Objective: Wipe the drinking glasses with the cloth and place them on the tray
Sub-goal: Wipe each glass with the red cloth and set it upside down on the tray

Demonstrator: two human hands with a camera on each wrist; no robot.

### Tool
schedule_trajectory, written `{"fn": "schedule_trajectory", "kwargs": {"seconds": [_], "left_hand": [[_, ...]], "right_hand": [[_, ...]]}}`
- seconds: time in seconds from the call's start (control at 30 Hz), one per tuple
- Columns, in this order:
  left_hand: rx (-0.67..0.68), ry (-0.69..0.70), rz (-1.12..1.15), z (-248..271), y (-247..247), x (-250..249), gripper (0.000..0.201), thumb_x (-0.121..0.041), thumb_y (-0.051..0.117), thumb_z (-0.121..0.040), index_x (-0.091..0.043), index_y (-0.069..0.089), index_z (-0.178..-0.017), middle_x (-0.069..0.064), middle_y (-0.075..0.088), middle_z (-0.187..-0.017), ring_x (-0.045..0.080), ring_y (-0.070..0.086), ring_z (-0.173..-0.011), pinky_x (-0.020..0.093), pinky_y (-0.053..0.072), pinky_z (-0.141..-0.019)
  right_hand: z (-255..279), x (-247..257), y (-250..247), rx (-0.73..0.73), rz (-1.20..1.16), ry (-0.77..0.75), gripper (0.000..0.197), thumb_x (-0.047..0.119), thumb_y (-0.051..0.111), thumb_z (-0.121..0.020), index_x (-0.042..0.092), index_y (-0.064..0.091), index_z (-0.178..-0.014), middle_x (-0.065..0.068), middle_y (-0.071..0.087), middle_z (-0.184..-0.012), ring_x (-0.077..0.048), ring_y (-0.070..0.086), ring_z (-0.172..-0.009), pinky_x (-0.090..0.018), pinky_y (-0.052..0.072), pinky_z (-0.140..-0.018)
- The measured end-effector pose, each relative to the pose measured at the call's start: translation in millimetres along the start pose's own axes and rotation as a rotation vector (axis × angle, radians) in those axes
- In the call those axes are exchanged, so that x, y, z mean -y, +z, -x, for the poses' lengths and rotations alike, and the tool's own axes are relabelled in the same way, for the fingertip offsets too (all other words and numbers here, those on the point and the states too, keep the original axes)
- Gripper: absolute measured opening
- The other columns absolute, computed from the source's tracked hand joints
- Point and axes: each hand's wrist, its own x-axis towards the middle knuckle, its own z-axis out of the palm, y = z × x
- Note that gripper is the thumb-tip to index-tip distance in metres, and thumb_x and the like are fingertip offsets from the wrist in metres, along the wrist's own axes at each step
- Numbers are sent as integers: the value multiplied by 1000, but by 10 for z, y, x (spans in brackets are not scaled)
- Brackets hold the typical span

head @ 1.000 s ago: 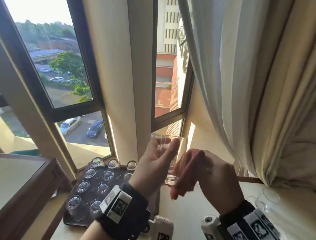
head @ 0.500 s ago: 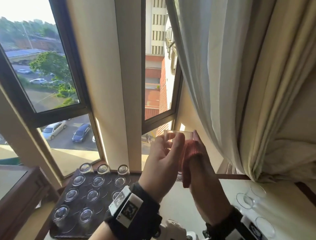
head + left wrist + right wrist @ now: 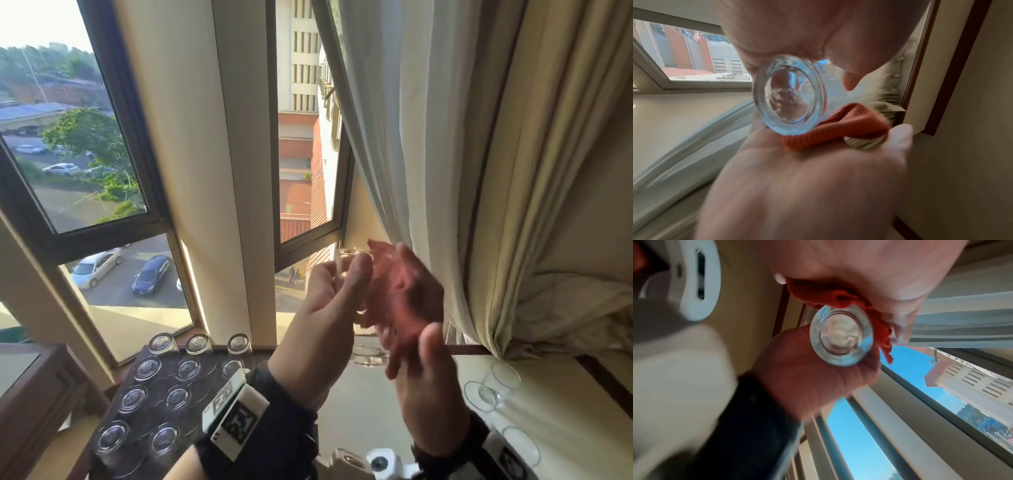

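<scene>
Dark tray (image 3: 205,380) at the left of the bench (image 3: 359,411) already carries about eleven upturned glasses (image 3: 147,368), while a few unwiped glasses (image 3: 493,387) wait at the right, so the job looks well past halfway. Raised before the window, the left hand (image 3: 322,318) has its grip clamped on the glass (image 3: 790,95), and the right hand (image 3: 424,370) presses the red cloth (image 3: 400,294) against its side.

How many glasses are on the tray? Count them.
10 glasses on the tray: back row three, second three, third two, nearest two; the left wrist may hide more.
</scene>
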Motion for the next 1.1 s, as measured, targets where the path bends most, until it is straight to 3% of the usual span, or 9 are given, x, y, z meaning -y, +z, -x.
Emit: {"fn": "schedule_trajectory", "kwargs": {"seconds": [0.07, 0.17, 0.27, 0.43, 0.57, 0.7, 0.9, 1.0, 1.1], "left_hand": [[52, 13, -54, 66, 92, 9, 61, -67, 52, -96, -15, 50, -127, -13, 71, -90, -5, 67, -82, 16, 53, -78], [9, 6, -5, 50, 110, 10, 62, -72, 53, -93, -21, 50, -128, -7, 73, -98, 7, 73, -97, 32, 57, -90], [-41, -21, 66, -37, 34, -86, 67, -78, 53, -89, -25, 54, -131, 1, 63, -103, 14, 69, -93, 34, 55, -85], [53, -21, -2, 57, 91, -44, 61, -69, 46, -89, -23, 56, -128, -6, 66, -98, 11, 64, -92, 31, 55, -89], [13, -40, 79, 24, 110, -25, 68, -68, 53, -90, -14, 56, -131, 11, 66, -116, 22, 70, -105, 43, 56, -98], [-17, 4, 93, -96, 9, -150, 72, -75, 55, -85, -21, 57, -133, 12, 64, -111, 23, 67, -92, 40, 54, -93], [64, 22, -71, 47, 180, -81, 60, -67, 49, -93, -19, 54, -129, -13, 69, -94, 13, 68, -91, 39, 57, -96], [-13, -41, 79, -21, 134, -131, 57, -62, 60, -99, -10, 54, -123, -11, 73, -86, 7, 72, -82, 26, 60, -81], [-82, -27, 57, -142, 8, -228, 93, -87, 62, -78, -19, 55, -141, 19, 71, -123, 28, 75, -96, 49, 54, -105]], "right_hand": [[-158, 117, -7, -45, 18, -83, 75, 74, 45, -91, 24, 50, -146, 2, 63, -137, -5, 61, -118, -16, 50, -95], [-207, 260, 33, 44, 193, -259, 75, 21, 50, -100, 11, 8, -161, -1, 19, -169, -17, 30, -152, -32, 34, -119], [-33, 110, 28, 151, 194, -260, 80, -2, 48, -94, 16, 10, -162, -5, 10, -170, -33, 15, -156, -53, 25, -123], [-160, 146, -14, -18, 149, -215, 57, 36, 36, -108, 17, 22, -160, -6, 36, -158, -9, 43, -141, -24, 37, -113], [-291, 242, 8, 47, 334, -322, 56, 8, 44, -104, 4, 26, -157, 18, 23, -165, -7, 22, -153, -28, 20, -124], [-25, 79, -21, 189, 235, -338, 62, 0, 40, -98, 7, 23, -157, -2, 13, -170, -27, 31, -147, -41, 30, -117], [-297, 259, -83, 12, 114, -216, 54, 53, 42, -102, 33, 39, -152, -5, 53, -143, -13, 53, -131, -22, 42, -104], [-198, 304, -7, 164, 129, -109, 33, 77, 48, -89, 55, 67, -106, -13, 70, -120, 3, 64, -104, -14, 46, -88], [-7, 80, 28, 236, 152, -268, 46, 39, 45, -105, 33, 46, -151, 0, 37, -162, -1, 51, -120, -22, 42, -97]]}}
